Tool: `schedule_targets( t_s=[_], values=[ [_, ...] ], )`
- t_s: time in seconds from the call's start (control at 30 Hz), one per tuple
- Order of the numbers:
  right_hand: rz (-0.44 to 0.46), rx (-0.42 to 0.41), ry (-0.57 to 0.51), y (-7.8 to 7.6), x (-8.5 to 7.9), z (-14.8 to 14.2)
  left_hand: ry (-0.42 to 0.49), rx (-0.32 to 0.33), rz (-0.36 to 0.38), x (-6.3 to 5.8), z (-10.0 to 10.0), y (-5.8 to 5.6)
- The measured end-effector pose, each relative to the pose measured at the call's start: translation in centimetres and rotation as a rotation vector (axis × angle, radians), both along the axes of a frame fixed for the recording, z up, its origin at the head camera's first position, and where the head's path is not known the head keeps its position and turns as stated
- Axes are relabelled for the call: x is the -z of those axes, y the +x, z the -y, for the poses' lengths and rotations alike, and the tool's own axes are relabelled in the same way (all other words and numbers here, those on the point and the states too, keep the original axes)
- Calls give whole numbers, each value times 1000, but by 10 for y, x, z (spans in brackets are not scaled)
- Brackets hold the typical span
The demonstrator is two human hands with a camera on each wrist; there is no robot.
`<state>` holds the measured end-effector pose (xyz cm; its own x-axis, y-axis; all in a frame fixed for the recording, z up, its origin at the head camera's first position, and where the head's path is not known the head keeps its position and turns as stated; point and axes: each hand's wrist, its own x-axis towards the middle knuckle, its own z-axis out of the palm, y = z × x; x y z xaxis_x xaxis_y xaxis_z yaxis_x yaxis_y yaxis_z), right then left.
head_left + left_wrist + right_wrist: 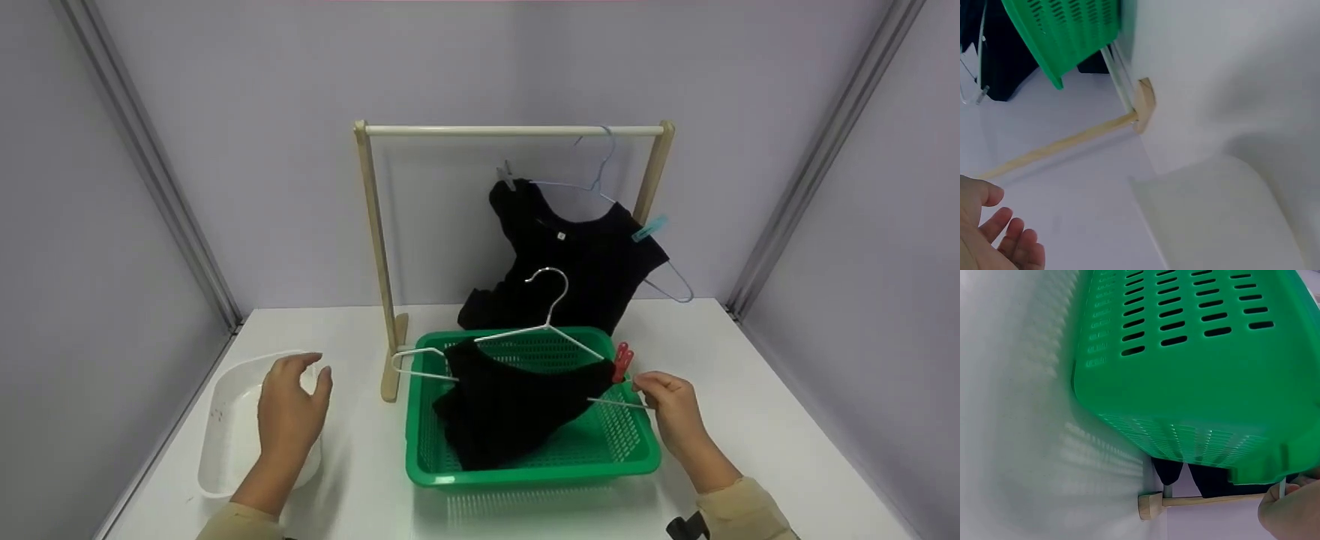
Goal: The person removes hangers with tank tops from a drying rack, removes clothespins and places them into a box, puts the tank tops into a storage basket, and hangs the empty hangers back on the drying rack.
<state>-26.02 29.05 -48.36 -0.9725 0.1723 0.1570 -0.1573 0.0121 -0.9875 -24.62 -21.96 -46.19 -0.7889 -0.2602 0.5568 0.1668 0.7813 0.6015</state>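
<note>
My right hand (675, 412) pinches the right end of a white clothes hanger (551, 324) at the basket's right rim. In the right wrist view, the hand (1294, 509) grips the hanger's end (1282, 488). A black garment (510, 405) hangs on this hanger over the green basket (536, 474), with a red clothespin (622, 363) at its right shoulder. My left hand (291, 409) is above the white tub (212, 450), holding nothing, thumb and fingers spread apart. The left wrist view shows its fingers (1019, 244) loosely bent.
Behind the basket stands a wooden rack (375, 247) with a white rail (480, 130). From it a blue hanger (600, 176) carries a black sleeveless top (577, 262), tilted, with a grey clothespin (507, 177) and a teal clothespin (649, 228). Panels enclose the white table (360, 450).
</note>
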Motion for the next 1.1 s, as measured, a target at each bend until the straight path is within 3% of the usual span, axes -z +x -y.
schedule_targets(
  t_s=[0.2, 0.53, 1.1],
  values=[
    [-3, -1, -4, 0, 0, -1, 11, 32, -121, -14, -22, -4],
    [15, 9, 15, -1, -1, 1, -9, 139, -235, -40, -64, -6],
    [4, 10, 12, 1, 0, 3, -75, 268, -383, -55, -115, -11]
  ],
)
